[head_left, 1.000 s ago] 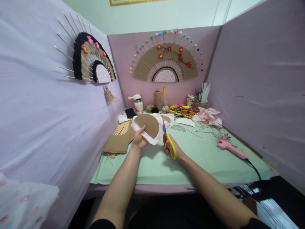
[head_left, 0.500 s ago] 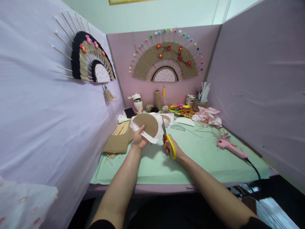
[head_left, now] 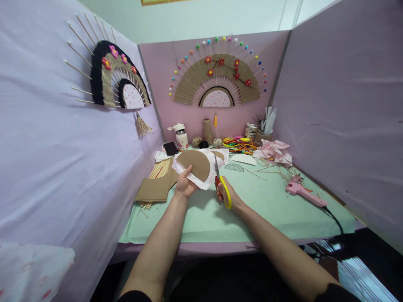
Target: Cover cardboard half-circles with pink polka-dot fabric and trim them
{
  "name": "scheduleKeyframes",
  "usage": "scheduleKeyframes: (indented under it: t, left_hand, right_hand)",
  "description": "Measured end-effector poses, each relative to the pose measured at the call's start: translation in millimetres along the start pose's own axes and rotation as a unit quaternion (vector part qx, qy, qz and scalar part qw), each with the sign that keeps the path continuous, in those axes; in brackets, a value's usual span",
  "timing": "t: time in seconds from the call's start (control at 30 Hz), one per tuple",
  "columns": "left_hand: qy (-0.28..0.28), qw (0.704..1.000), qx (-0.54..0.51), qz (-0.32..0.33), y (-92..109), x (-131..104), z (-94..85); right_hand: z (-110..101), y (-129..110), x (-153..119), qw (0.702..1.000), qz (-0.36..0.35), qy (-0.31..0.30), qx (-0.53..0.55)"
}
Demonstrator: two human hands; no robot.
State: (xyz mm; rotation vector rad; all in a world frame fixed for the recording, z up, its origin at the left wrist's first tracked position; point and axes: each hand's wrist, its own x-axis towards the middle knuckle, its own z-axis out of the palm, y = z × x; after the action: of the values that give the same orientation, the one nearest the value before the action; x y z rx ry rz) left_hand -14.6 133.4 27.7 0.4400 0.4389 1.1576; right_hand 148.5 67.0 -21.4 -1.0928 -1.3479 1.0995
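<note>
My left hand (head_left: pixel 185 183) holds a brown cardboard half-disc (head_left: pixel 195 164) together with the white, faintly patterned cloth (head_left: pixel 203 183) around its edge, thumb on top of the cardboard. In my right hand (head_left: pixel 225 193) are scissors (head_left: pixel 226 193) with yellow and red handles. Their blades point up and away, beside the right edge of the cloth. Behind the blades, a second piece of cloth lies on the table with a smaller brown cardboard piece (head_left: pixel 219 155) on it.
Cardboard (head_left: pixel 151 190) lies over thin sticks at left. Behind stand a bottle (head_left: pixel 181 139) and twine rolls. A white half-disc (head_left: pixel 244 159), a protractor (head_left: pixel 234 167), crumpled cloth (head_left: pixel 273 152) and a pink glue gun (head_left: pixel 305 194) are on the right. Decorated fans (head_left: pixel 220 71) hang on the walls.
The view has shifted slightly. Both hands keep nearly the same positions, still holding the cardboard with cloth and the scissors.
</note>
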Motion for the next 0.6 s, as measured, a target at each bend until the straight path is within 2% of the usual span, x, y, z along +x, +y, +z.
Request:
scheduleKeyframes:
  t: [0.3,0.6]
  left_hand:
    - [-0.015,1.000,0.011,-0.016,-1.2,-0.6,0.4]
    - [-0.005,1.000,0.003,-0.010,-1.5,-1.2,2.4]
  right_hand:
    - [-0.8,3.4,-0.1,1.000,0.000,0.003,0.006]
    - [0.6,4.0,-1.4,1.000,0.005,0.011,0.009]
